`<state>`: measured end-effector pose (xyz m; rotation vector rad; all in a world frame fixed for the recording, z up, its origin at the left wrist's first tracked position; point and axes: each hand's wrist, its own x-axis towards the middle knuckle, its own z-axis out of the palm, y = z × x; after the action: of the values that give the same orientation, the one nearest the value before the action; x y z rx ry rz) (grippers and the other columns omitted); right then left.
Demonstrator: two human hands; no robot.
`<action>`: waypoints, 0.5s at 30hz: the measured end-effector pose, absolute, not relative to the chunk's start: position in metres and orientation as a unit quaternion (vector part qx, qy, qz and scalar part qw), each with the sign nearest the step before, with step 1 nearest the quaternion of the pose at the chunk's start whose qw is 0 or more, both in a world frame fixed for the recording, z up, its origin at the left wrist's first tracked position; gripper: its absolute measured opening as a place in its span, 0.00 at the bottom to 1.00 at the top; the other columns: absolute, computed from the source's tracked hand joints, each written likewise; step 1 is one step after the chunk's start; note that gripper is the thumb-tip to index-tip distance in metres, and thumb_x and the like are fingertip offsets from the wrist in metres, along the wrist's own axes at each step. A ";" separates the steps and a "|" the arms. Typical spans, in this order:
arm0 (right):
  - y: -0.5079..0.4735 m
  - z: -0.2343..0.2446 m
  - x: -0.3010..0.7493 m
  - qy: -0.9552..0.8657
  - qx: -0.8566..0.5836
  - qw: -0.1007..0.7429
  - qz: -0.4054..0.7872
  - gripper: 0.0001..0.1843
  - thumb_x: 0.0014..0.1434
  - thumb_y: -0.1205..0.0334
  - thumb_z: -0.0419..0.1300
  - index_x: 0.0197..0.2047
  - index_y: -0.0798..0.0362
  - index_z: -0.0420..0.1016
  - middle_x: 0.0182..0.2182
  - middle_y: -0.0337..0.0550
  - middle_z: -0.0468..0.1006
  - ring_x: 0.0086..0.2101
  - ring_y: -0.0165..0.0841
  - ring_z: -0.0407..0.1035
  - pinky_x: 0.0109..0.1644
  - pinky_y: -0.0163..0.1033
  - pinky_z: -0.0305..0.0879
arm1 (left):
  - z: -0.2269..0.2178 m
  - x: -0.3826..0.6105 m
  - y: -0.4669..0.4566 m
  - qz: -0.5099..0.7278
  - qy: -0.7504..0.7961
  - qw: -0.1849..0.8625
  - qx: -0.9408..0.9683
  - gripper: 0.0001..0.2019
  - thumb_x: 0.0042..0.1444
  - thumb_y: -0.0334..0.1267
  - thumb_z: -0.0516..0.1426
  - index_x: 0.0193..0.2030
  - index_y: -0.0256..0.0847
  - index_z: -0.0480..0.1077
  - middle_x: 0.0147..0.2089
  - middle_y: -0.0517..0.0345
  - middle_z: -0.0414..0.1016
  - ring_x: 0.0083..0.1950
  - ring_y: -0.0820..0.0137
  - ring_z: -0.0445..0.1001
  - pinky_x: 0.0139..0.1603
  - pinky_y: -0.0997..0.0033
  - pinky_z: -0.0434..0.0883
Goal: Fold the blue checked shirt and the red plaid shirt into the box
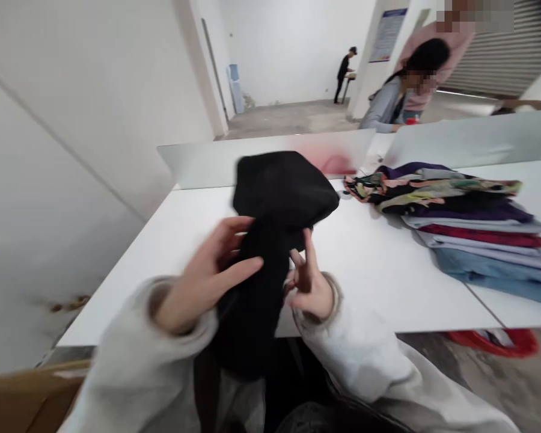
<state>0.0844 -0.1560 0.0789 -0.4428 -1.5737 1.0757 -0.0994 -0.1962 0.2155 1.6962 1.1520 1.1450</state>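
Note:
A black garment (270,258), its exact kind not clear, hangs from the white table (365,282) toward my body, with a bunched, rounded part raised at its far end. My left hand (214,267) grips its left side, thumb laid across the top and fingertips partly hidden in the cloth. At the right edge of the cloth is my right hand (309,279), fingers apart and the index pointing up against the fabric. Some of its other fingers are curled and blurred.
On the right lies a pile of folded clothes (482,231), with a floral piece on top. A low frosted divider (261,156) runs along the table's far edge. Beneath the table's right side sits a red basin (518,344). A cardboard box (27,397) stands lower left. Several people are beyond.

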 end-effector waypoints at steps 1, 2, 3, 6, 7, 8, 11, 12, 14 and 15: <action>-0.151 0.087 0.086 -0.646 -0.241 0.582 0.431 0.55 0.51 0.40 0.63 0.69 0.36 0.30 0.63 0.46 0.58 0.45 0.38 0.72 0.43 0.46 0.74 | 0.208 -0.073 -0.177 0.424 0.373 0.470 0.679 0.20 0.54 0.42 0.60 0.53 0.44 0.65 0.54 0.57 0.71 0.58 0.63 0.69 0.56 0.64 0.69; -0.144 0.094 0.095 -0.631 -0.296 0.592 0.404 0.48 0.54 0.41 0.60 0.69 0.37 0.36 0.60 0.45 0.63 0.48 0.38 0.70 0.48 0.48 0.72 | 0.202 -0.049 -0.162 0.426 0.326 0.507 0.675 0.20 0.55 0.40 0.59 0.54 0.43 0.65 0.58 0.55 0.69 0.62 0.62 0.66 0.60 0.62 0.65; -0.135 0.100 0.111 -0.623 -0.349 0.592 0.374 0.42 0.57 0.42 0.57 0.68 0.38 0.42 0.57 0.43 0.66 0.50 0.38 0.68 0.52 0.48 0.69 | 0.196 -0.028 -0.149 0.437 0.281 0.532 0.668 0.20 0.56 0.38 0.59 0.55 0.43 0.64 0.61 0.54 0.67 0.65 0.61 0.61 0.65 0.60 0.61; -0.108 0.115 0.184 -0.623 -0.456 0.571 0.279 0.32 0.61 0.43 0.51 0.65 0.39 0.50 0.54 0.39 0.70 0.54 0.38 0.66 0.56 0.48 0.66 | 0.187 0.014 -0.130 0.458 0.213 0.561 0.656 0.21 0.59 0.36 0.56 0.59 0.45 0.61 0.67 0.57 0.59 0.70 0.63 0.52 0.70 0.57 0.52; -0.101 0.122 0.213 -0.620 -0.478 0.574 0.241 0.31 0.62 0.44 0.50 0.65 0.40 0.51 0.54 0.39 0.69 0.55 0.39 0.65 0.56 0.48 0.66 | 0.186 0.021 -0.128 0.441 0.205 0.567 0.665 0.21 0.59 0.36 0.56 0.59 0.46 0.60 0.68 0.57 0.58 0.70 0.63 0.52 0.70 0.56 0.52; -0.095 0.131 0.243 -0.614 -0.494 0.582 0.200 0.30 0.62 0.44 0.49 0.65 0.41 0.51 0.55 0.39 0.69 0.56 0.39 0.63 0.56 0.47 0.66 | 0.183 0.027 -0.127 0.413 0.204 0.569 0.681 0.21 0.60 0.37 0.56 0.59 0.47 0.60 0.68 0.57 0.57 0.70 0.62 0.52 0.69 0.55 0.53; -0.083 0.163 0.332 -0.571 -0.505 0.644 0.068 0.28 0.65 0.46 0.47 0.65 0.43 0.50 0.57 0.39 0.66 0.58 0.38 0.59 0.57 0.47 0.64 | 0.167 0.034 -0.126 0.312 0.222 0.554 0.739 0.19 0.59 0.39 0.57 0.57 0.46 0.63 0.65 0.54 0.62 0.67 0.61 0.58 0.68 0.54 0.55; -0.080 0.173 0.362 -0.550 -0.503 0.666 0.028 0.27 0.66 0.47 0.47 0.65 0.44 0.49 0.59 0.40 0.64 0.58 0.37 0.58 0.57 0.47 0.63 | 0.158 0.035 -0.124 0.289 0.235 0.548 0.749 0.18 0.59 0.40 0.57 0.56 0.45 0.64 0.64 0.53 0.64 0.66 0.62 0.60 0.68 0.54 0.56; -0.076 0.184 0.421 -0.501 -0.531 0.683 -0.009 0.27 0.67 0.50 0.46 0.66 0.46 0.45 0.62 0.43 0.60 0.56 0.36 0.59 0.54 0.44 0.64 | 0.136 0.036 -0.118 0.271 0.275 0.540 0.748 0.16 0.59 0.42 0.56 0.54 0.43 0.65 0.61 0.51 0.67 0.63 0.63 0.64 0.66 0.56 0.58; -0.074 0.184 0.448 -0.473 -0.566 0.675 0.001 0.27 0.68 0.54 0.46 0.66 0.49 0.44 0.62 0.48 0.59 0.53 0.34 0.62 0.51 0.42 0.66 | 0.125 0.036 -0.113 0.271 0.297 0.538 0.740 0.16 0.59 0.43 0.55 0.52 0.43 0.66 0.59 0.51 0.68 0.62 0.63 0.65 0.65 0.57 0.60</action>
<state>0.4485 -0.0745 0.1838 -1.2738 -1.0646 0.0031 0.0364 -0.1133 0.1246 1.7612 0.7076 0.6448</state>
